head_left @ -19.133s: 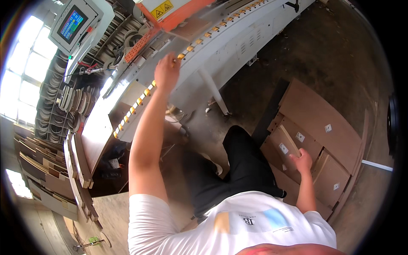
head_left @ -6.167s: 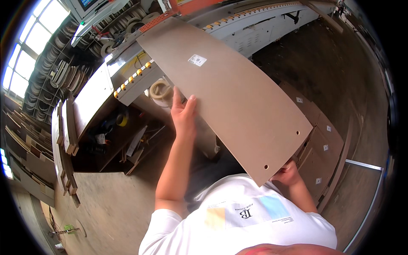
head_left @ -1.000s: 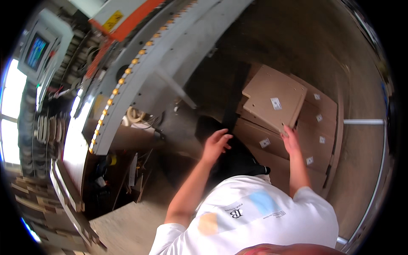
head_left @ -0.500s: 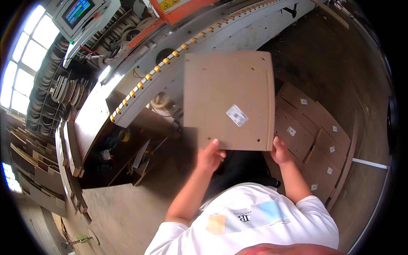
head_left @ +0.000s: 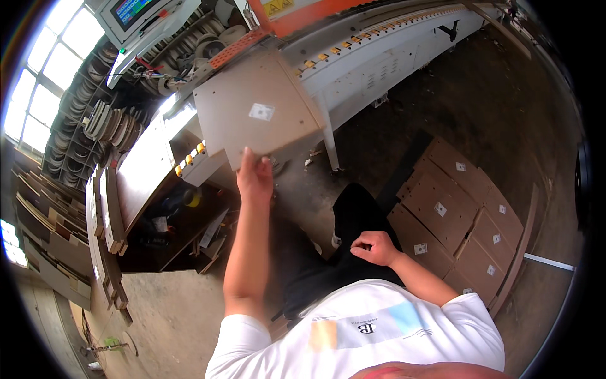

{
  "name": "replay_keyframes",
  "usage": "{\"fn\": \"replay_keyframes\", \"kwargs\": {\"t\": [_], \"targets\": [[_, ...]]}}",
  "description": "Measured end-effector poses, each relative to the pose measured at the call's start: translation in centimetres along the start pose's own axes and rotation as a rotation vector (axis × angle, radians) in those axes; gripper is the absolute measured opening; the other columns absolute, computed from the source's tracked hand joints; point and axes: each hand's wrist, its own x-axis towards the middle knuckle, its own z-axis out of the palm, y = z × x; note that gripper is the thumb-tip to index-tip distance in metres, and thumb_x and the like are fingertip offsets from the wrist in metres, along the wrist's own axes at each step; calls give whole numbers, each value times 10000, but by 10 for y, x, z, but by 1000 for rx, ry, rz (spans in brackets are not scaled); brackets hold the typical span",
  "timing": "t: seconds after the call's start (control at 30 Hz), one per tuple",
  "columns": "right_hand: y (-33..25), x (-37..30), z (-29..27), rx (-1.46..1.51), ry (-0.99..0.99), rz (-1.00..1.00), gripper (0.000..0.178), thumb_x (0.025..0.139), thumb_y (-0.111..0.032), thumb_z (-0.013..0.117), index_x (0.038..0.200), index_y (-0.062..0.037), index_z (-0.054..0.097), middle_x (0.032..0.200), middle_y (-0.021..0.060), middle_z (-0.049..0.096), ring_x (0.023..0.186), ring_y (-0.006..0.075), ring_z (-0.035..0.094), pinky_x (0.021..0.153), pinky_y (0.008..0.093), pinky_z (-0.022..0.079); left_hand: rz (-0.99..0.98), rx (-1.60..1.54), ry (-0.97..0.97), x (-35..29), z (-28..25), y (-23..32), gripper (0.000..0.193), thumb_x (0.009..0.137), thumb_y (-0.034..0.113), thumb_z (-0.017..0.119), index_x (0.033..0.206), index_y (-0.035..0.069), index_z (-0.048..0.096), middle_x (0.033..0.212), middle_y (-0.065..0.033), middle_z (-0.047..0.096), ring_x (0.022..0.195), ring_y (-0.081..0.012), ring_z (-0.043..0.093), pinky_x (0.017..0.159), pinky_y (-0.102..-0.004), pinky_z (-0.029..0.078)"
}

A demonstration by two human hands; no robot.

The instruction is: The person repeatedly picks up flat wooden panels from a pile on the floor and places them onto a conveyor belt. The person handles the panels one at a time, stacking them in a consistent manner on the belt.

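Observation:
A brown board with a white label and small drilled holes lies tilted over the roller-lined edge of a long machine. My left hand grips the board's near edge, with the thumb and fingertips at its rim and part of the fingers hidden beneath. My right hand is off the board, held above my dark trousers with its fingers curled in and nothing visible in them.
To the right, several labelled brown boards lie stacked low. A control screen and shelves of coiled edging strip stand at the far left. Narrow board pieces lean on the light tabletop. One machine leg reaches the floor.
The board has moved forward and left from in front of me onto the machine's edge. My right hand has let go and drawn back; my left has gone forward with the board.

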Motion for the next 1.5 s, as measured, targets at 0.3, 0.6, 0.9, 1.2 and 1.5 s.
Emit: {"fn": "replay_keyframes", "kwargs": {"t": [0.3, 0.6, 0.9, 1.2, 1.5], "targets": [[12, 7, -1, -19, 57, -7, 135, 887, -249, 820, 874, -115, 809, 827, 60, 726, 703, 216, 696, 635, 332, 537, 115, 863, -195, 5, 43, 34, 287, 1038, 285, 703, 1216, 61, 706, 1090, -95, 770, 1046, -272, 730, 906, -397, 583], [19, 19, -3, -24, 70, -65, 116, 879, -211, 822, 846, -103, 797, 796, 60, 721, 672, 210, 689, 610, 328, 528, 1221, 2115, -290, 39, 54, 72, 374, 986, 315, 741, 1323, 153, 734, 1382, -89, 714, 1310, -384, 625, 1116, -476, 492], [26, 20, -3, 48, 89, 18, 143, 872, -245, 823, 848, -108, 795, 835, 60, 745, 696, 239, 711, 628, 341, 556, 1112, 2122, -378, 87, 70, 57, 414, 985, 337, 732, 1374, 196, 728, 1451, -62, 685, 1356, -375, 615, 1107, -453, 515], [34, 20, -9, 55, 90, 11, 163, 902, -296, 795, 849, -143, 772, 848, 53, 734, 781, 290, 721, 686, 392, 565, 987, 2118, -522, 123, 119, 6, 401, 1024, 339, 709, 1403, 207, 722, 1456, -43, 682, 1416, -273, 592, 1101, -392, 513], [62, 2, -32, 142, 398, 139, 208, 939, -311, 762, 978, -107, 771, 951, 94, 751, 888, 286, 738, 782, 401, 586, 1084, 2091, -609, 154, 154, -55, 458, 1032, 265, 669, 1466, 120, 637, 1499, -103, 638, 1378, -329, 593, 1127, -424, 482]]}}
